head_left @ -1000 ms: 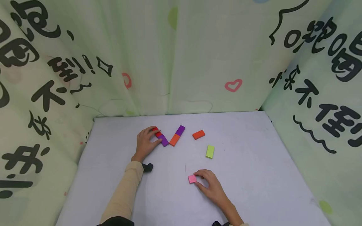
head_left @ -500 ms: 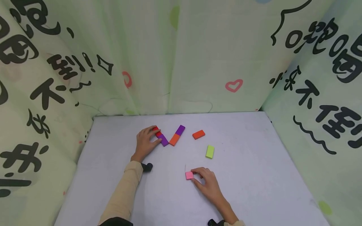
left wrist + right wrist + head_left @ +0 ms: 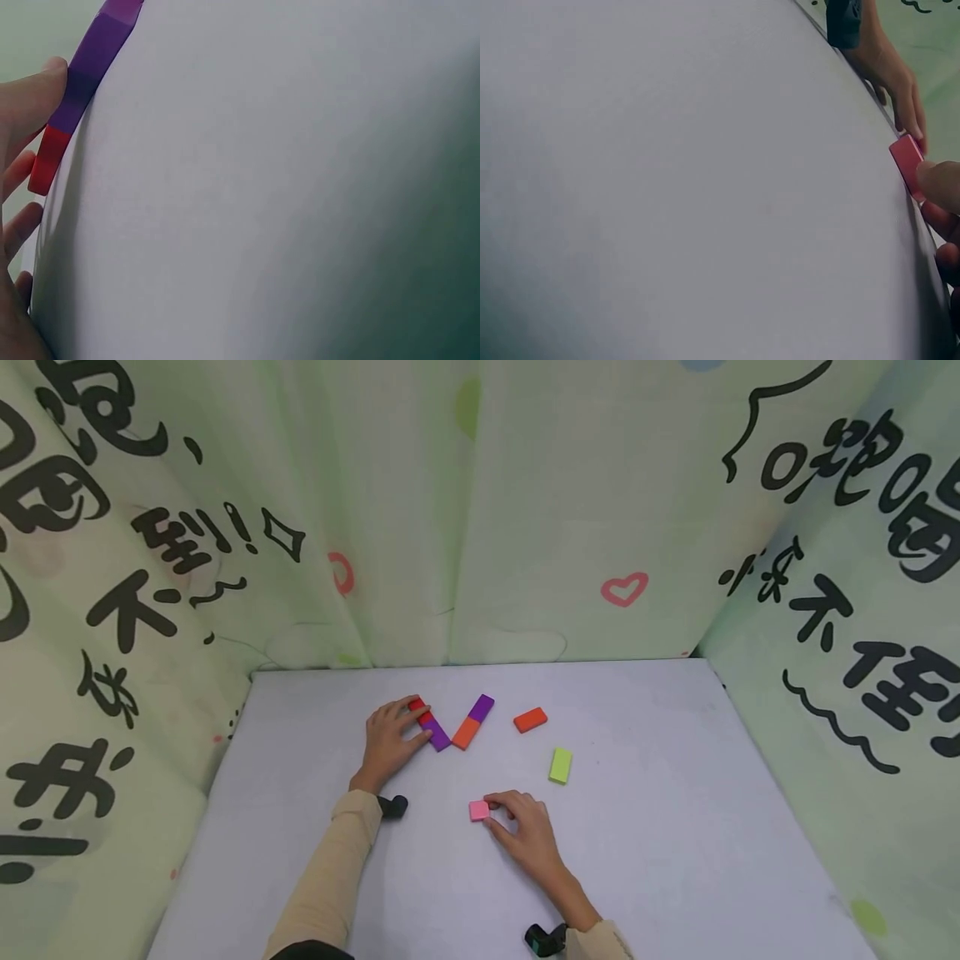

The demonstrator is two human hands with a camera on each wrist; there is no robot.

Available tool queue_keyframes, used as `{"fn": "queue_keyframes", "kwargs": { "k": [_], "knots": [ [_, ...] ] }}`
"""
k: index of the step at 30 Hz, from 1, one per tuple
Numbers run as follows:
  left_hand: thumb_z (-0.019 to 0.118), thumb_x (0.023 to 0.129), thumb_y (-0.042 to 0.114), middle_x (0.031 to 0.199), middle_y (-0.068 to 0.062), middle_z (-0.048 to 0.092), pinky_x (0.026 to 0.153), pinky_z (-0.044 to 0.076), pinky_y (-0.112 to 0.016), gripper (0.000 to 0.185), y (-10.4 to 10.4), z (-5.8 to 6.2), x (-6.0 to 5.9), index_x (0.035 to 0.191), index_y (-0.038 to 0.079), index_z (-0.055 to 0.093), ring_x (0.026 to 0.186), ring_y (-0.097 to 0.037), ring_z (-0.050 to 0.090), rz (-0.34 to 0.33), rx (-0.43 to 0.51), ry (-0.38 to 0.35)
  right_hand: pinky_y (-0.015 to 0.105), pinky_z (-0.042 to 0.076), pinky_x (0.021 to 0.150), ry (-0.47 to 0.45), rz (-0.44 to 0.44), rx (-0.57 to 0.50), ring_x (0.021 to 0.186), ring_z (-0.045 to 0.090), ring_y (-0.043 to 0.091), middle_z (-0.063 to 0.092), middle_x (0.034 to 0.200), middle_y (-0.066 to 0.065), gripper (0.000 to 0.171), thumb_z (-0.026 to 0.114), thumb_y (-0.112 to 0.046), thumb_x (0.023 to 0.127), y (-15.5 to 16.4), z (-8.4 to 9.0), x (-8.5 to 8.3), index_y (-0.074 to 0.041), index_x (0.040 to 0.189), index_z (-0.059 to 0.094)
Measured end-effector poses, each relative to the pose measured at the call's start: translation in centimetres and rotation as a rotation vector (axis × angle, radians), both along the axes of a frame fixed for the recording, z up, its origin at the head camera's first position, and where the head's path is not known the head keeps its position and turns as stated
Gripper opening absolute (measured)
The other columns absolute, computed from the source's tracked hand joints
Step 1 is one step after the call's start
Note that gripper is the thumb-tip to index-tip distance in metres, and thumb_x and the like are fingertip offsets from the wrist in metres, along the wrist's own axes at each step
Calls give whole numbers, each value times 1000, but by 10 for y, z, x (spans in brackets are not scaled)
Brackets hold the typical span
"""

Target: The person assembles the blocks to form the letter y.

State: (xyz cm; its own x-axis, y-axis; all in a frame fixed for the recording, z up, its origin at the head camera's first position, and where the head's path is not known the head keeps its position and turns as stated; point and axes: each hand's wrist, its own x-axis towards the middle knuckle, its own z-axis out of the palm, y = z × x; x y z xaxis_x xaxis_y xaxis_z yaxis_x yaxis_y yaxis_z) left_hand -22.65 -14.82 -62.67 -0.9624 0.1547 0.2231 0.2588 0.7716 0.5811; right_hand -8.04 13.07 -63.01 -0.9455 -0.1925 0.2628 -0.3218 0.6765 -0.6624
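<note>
Right hand [image 3: 525, 827] sat nearest, fingers curled and pinching the pink block [image 3: 479, 811] on the white table [image 3: 675, 860]; its fingertips [image 3: 939, 184] gripped the block's near-right side. Compared with a second ago the pink block had slid left and farther from the person, hand moving with it, so it now lay closer to the row of blocks. Judged as mid-carry toward that row, not yet joined.

Green block [image 3: 559, 765] lay flat just to the far right of the right hand, apart from it. Orange block [image 3: 530, 720] lay farther still, alone.

Left hand [image 3: 390, 739] rested flat on the far-left side, unmoved, fingers slightly spread and pressing the red block [image 3: 420, 710] and purple block [image 3: 437, 737], which sat end to end. In the left wrist view the thumb [image 3: 30, 97] touched the purple one. An orange-and-purple pair [image 3: 472, 721] met that line at its near end, forming a V.

Green printed curtain [image 3: 480, 510] closed off the far side.
</note>
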Motion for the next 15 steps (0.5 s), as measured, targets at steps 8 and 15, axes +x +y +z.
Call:
{"fn": "queue_keyframes", "kwargs": {
  "k": [8, 15],
  "knots": [
    [75, 95, 41, 158, -6, 52, 120, 26, -65, 50, 0, -1, -1, 142, 25, 67, 146, -35, 43, 2, -33, 2, 25, 35, 76, -12, -45, 15, 84, 51, 5, 73, 104, -9, 35, 84, -20, 89, -13, 4, -6, -21, 122, 71],
    [74, 96, 41, 159, -6, 51, 122, 25, -65, 50, 0, 0, -1, 143, 25, 66, 148, -35, 42, 3, -34, -26, 29, 35, 80, -73, -110, 0, 83, 49, 6, 72, 104, -6, 34, 84, -25, 90, -29, 8, -14, -20, 120, 70]
  ]
}}
